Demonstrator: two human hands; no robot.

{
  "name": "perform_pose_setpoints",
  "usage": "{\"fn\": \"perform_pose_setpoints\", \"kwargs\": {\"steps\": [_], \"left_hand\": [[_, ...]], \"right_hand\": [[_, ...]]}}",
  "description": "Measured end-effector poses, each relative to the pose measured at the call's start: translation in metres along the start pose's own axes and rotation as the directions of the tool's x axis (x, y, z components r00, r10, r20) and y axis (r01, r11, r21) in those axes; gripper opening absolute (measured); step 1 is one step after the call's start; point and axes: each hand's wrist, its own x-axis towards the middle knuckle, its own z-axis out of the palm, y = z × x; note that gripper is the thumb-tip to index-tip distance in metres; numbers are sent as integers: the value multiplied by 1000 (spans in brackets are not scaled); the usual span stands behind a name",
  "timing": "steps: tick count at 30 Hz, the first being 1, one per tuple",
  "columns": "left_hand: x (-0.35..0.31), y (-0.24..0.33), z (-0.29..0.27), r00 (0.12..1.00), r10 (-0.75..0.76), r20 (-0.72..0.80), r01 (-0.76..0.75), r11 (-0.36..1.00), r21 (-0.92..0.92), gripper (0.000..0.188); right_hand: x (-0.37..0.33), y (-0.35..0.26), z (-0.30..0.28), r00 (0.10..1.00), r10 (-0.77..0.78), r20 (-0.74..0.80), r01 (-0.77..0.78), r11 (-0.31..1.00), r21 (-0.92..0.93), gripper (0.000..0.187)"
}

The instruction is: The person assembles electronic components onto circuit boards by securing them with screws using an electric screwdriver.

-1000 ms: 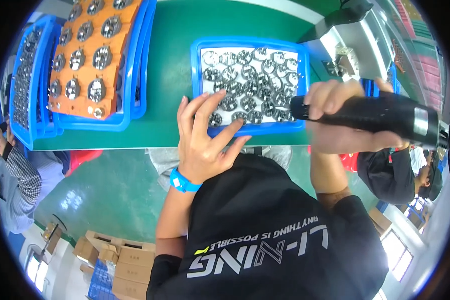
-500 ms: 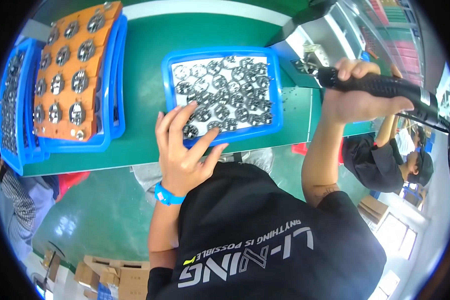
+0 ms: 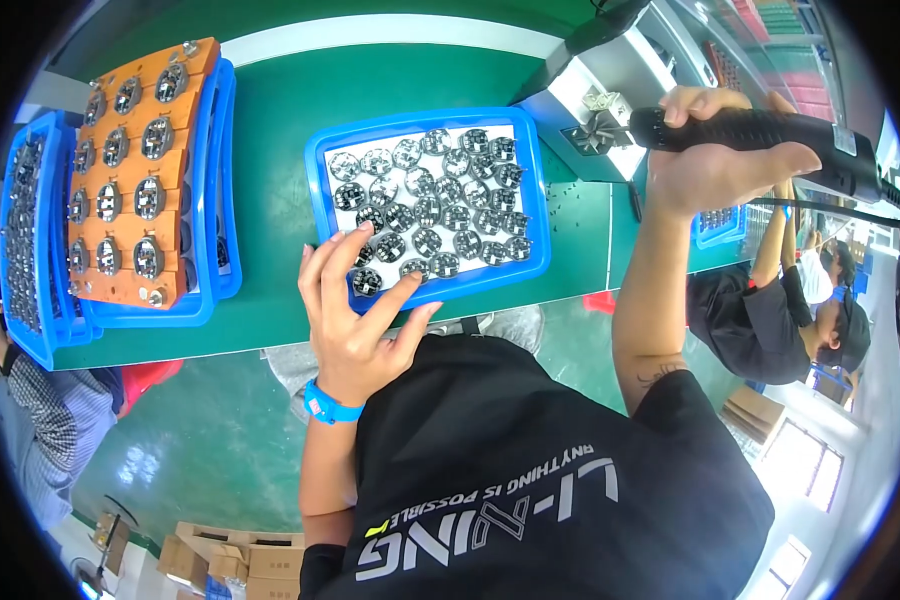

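Observation:
My right hand (image 3: 715, 170) is closed around a black electric screwdriver (image 3: 760, 130), held nearly level with its tip toward the left. That tip is at the metal mechanism (image 3: 602, 125) on the front of a grey box; whether they touch I cannot tell. My left hand (image 3: 355, 335) has its fingers spread over the near left corner of a blue tray (image 3: 320, 185). Its fingertips are at small round metal-and-black parts (image 3: 428, 241), several of which stand in rows on the tray's white lining. I see nothing gripped in that hand.
An orange fixture board (image 3: 128, 175) with round parts in its recesses rests on stacked blue trays (image 3: 225, 190) at the left. Tiny dark bits (image 3: 570, 200) lie on the green table (image 3: 270, 150) right of the tray. Other people sit at both sides.
The view has shifted a little, so the tray and the fixture board appear lower and farther left. My left hand stays at the tray corner, and the screwdriver stays at the metal mechanism.

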Motion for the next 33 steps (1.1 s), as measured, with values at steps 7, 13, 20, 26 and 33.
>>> {"fn": "perform_pose_setpoints", "kwargs": {"steps": [7, 13, 20, 26, 33], "left_hand": [[-2, -1, -2, 1000, -5, -16, 5, 1000, 2, 30], [-1, -1, -2, 1000, -25, -1, 25, 1000, -6, 29], [-4, -3, -1, 1000, -27, -14, 27, 1000, 10, 28], [-6, -6, -2, 999, -24, -24, 24, 999, -35, 29], [-5, -8, -2, 1000, -17, -27, 16, 999, -39, 28]], "right_hand": [[-7, 3, 17, 999, 37, -23, -37, 998, 42, 71], [-56, -6, 14, 933, 319, 163, -358, 856, 373, 72], [-132, -41, 50, 888, 114, 445, -395, 683, 614, 104], [-146, -41, 57, 878, 119, 464, -405, 700, 588, 100], [-151, -36, 63, 876, 158, 456, -415, 727, 547, 98]]}}
